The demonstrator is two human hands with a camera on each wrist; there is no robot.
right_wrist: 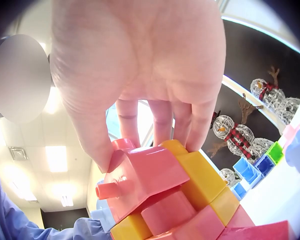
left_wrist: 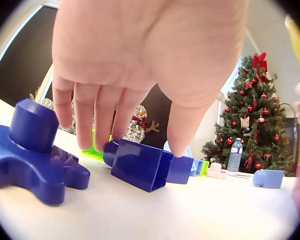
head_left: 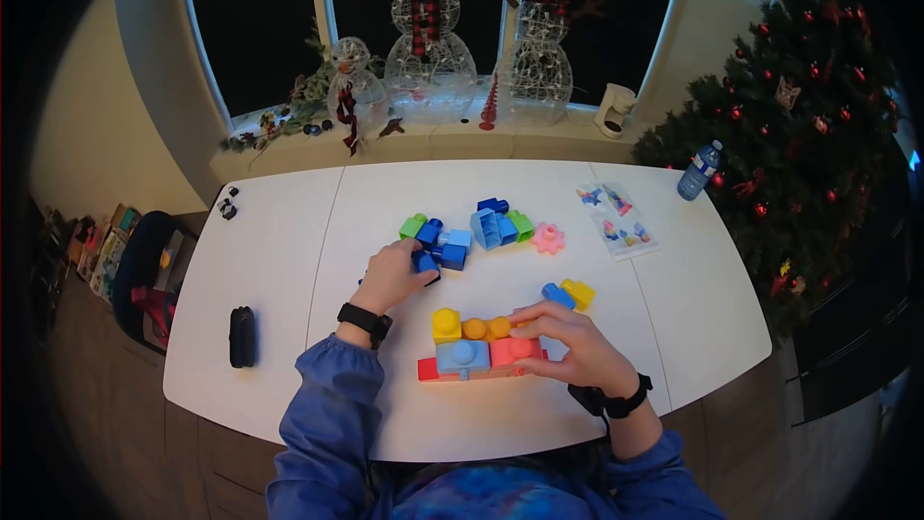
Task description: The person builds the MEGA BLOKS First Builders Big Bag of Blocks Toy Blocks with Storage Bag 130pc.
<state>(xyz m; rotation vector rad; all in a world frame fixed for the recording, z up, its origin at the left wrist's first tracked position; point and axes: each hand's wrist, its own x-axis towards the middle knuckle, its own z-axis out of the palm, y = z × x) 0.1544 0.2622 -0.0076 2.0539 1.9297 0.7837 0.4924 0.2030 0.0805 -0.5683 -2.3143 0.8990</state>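
My left hand (head_left: 390, 274) reaches over a group of blue and green bricks; in the left wrist view its extended fingers and thumb hang spread around a dark blue brick (left_wrist: 140, 164) lying on the table. Whether they touch it is hard to tell. A dark blue piece with a round peg (left_wrist: 35, 130) lies beside it. My right hand (head_left: 577, 342) pinches a red-pink brick (right_wrist: 147, 177), thumb on one side and fingers on the other. This brick is on a built row with a light blue brick (head_left: 463, 356), a yellow brick (head_left: 447, 325) and a red base (head_left: 427, 369).
Blue and green bricks (head_left: 493, 229) and a pink flower piece (head_left: 549, 239) lie farther back. A blue and a yellow brick (head_left: 577, 295) lie right of centre. Picture sheets (head_left: 621, 221) and a water bottle (head_left: 700, 170) are at the back right, a black case (head_left: 243, 337) at the left.
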